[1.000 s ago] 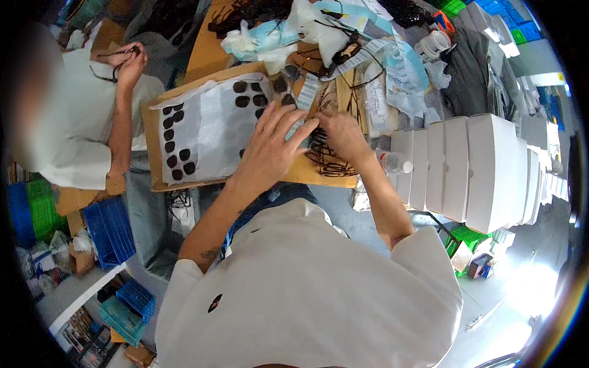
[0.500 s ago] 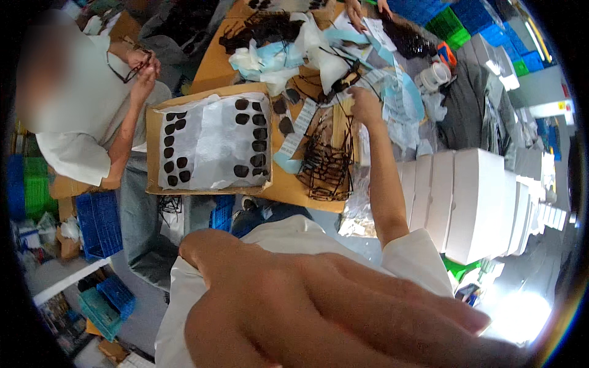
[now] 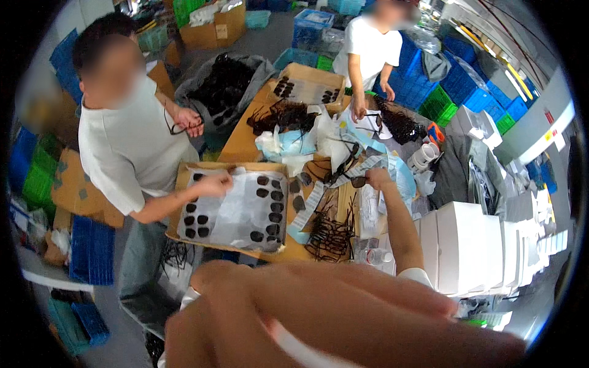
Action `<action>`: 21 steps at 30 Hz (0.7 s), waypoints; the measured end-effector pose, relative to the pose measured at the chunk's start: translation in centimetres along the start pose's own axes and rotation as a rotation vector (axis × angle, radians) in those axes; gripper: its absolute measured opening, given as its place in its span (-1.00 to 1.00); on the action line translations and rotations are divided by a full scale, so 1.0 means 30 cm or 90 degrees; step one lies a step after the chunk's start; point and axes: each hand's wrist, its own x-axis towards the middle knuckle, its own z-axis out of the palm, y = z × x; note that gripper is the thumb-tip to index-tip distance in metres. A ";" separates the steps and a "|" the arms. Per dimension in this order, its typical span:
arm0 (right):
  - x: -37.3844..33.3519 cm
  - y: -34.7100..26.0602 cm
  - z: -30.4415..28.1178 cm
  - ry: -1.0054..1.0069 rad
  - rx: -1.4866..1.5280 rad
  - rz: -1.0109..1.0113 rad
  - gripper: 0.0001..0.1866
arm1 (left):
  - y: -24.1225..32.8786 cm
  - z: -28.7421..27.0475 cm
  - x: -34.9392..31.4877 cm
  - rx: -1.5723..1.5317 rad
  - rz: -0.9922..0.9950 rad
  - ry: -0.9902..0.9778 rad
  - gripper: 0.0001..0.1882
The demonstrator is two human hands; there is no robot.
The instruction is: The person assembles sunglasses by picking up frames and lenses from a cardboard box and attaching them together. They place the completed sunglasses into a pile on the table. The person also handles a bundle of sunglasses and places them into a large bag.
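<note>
My left hand (image 3: pixel 319 306) fills the bottom of the view, very close, its fingers stretched to the right and no object visible in it. Farther off, my right hand (image 3: pixel 378 178) pinches dark sunglasses (image 3: pixel 358 182) at the table's right side; only one lens shows clearly. Beside it are black glasses frames (image 3: pixel 348 161), printed paper strips (image 3: pixel 314 199) and a pale blue wrap (image 3: pixel 402 178). Nearer to me lies a tangled heap of dark frames (image 3: pixel 331 233). Loose dark lenses (image 3: pixel 299 203) rest left of the strips.
A cardboard box (image 3: pixel 286 236) holds dark lenses on white paper; a co-worker's hand (image 3: pixel 216 183) reaches over it, the other holding glasses (image 3: pixel 179 127). Another person (image 3: pixel 368 52) works across the table. White boxes (image 3: pixel 469 239) stand right, with blue crates (image 3: pixel 417 80) behind.
The view has tilted up, showing the far person. The co-worker at left has brought one hand over the box. Dark sunglasses now show at my right fingertips.
</note>
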 end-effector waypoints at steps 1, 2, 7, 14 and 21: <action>-0.022 0.013 -0.045 0.085 0.055 -0.039 -0.72 | 0.027 0.009 -0.006 0.038 -0.024 0.040 -0.37; -0.041 0.046 -0.102 0.129 0.134 -0.027 -0.72 | 0.013 0.012 -0.024 0.065 -0.026 0.074 -0.36; -0.331 -0.052 -0.392 0.517 0.479 0.040 -0.78 | -0.458 -0.137 -0.288 0.033 -0.204 0.183 -0.62; -0.803 -0.711 -0.405 0.087 1.488 -0.013 -0.41 | -0.755 -0.236 -0.649 -0.051 -0.387 0.207 -0.36; -0.832 -1.125 -0.189 -0.491 1.746 -0.230 -0.44 | -0.788 -0.341 -0.799 -0.019 -0.472 0.262 -0.47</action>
